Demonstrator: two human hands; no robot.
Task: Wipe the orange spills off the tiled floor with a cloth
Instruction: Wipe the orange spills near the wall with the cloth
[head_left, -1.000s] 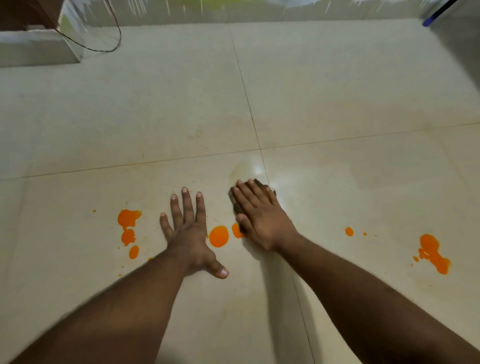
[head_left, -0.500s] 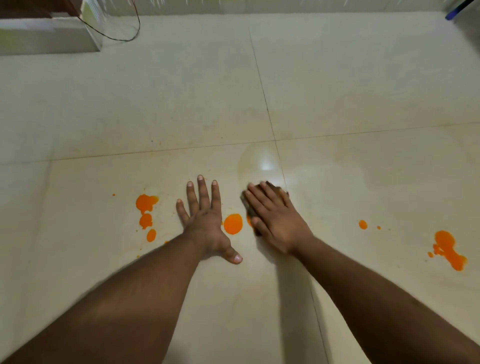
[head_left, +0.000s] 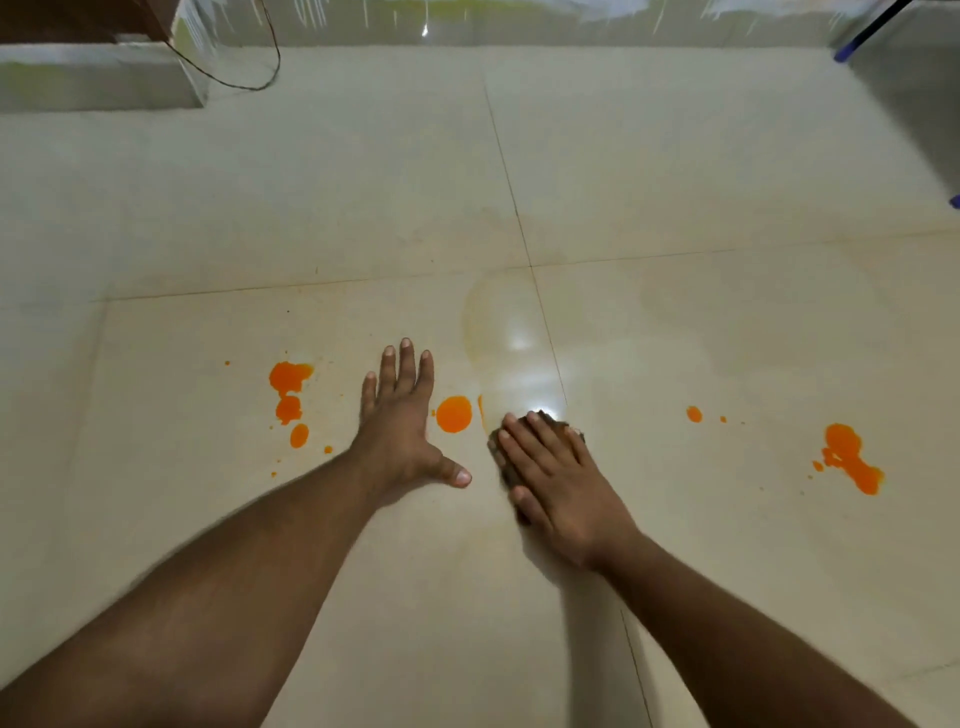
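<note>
Head view: tiled floor below, both hands down on it. Left hand flat on tile, fingers straight and spread, thumb out, holds nothing. Right hand flat on dark cloth, fingers straight, pressing; cloth mostly hidden under palm. Round orange spill between hands, at 10 o'clock from cloth, just beside it. Spill cluster at 9 o'clock of left hand. Larger spill well apart at 3 o'clock. Wet shiny patch at 12 o'clock of cloth.
</note>
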